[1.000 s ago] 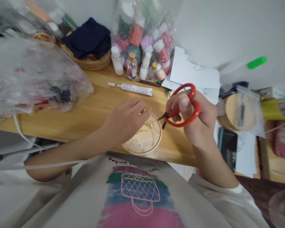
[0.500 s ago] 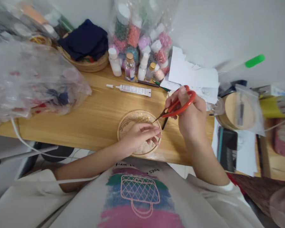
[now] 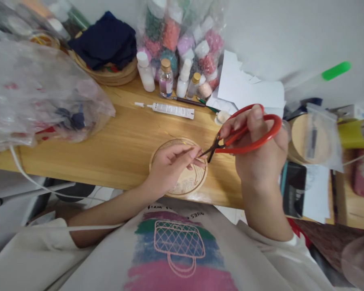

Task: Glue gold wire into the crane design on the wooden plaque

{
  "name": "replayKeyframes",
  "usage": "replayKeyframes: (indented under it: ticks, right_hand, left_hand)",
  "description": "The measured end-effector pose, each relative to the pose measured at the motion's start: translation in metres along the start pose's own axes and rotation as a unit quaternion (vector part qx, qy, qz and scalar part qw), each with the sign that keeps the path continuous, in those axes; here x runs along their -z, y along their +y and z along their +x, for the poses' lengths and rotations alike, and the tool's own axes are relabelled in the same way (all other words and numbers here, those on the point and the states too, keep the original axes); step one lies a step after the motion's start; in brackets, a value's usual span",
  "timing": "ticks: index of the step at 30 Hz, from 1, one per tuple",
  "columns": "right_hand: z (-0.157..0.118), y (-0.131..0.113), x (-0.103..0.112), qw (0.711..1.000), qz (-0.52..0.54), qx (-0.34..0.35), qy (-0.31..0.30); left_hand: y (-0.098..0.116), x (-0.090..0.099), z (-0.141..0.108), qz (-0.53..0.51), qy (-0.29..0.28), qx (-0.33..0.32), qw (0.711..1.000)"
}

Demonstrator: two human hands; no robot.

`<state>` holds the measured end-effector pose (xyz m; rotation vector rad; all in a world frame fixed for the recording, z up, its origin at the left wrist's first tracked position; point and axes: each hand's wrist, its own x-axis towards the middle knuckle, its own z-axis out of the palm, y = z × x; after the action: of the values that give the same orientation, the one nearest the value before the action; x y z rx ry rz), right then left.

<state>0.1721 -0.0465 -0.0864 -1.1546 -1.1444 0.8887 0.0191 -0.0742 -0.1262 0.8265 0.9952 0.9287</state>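
Note:
My right hand (image 3: 259, 149) holds a pair of red-handled scissors (image 3: 248, 147), with their dark blades parted and pointing left. The blade tips meet the fingertips of my left hand (image 3: 172, 163), whose thumb and forefinger are pinched together. A thin gold strand (image 3: 186, 142) shows at those fingers, most of it hidden; whether it is thread or wire I cannot tell. Beneath my left hand lies a round wooden disc (image 3: 182, 188) with fine carved lines and a raised rim, partly covered by the hand.
Behind the disc lies a white glue tube (image 3: 174, 110) with its cap off to the left. Small bottles (image 3: 166, 79) stand in front of a bag of colourful jars (image 3: 171, 34). A plastic bag (image 3: 42, 93) sits left, white papers (image 3: 250, 93) and a wooden round (image 3: 309, 139) right.
My right hand and the scissors have moved right and the handles have spread wider. My left hand's thumb and forefinger have closed into a pinch near the blades.

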Motion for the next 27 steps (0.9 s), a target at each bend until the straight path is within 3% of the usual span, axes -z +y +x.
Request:
replayKeyframes:
  ticks: [9, 15, 27]
  right_hand:
    - [0.006, 0.001, -0.001, 0.993, 0.038, -0.111, 0.022]
    - [0.013, 0.012, 0.0, 0.984, 0.018, -0.176, -0.006]
    - [0.017, 0.012, -0.004, 0.973, 0.037, -0.23, 0.002]
  left_hand:
    - [0.006, 0.001, 0.002, 0.04, -0.019, -0.016, 0.999]
    - [0.006, 0.002, 0.006, 0.059, -0.013, 0.009, 0.998]
    - [0.005, 0.004, 0.007, 0.081, -0.008, 0.045, 0.996]
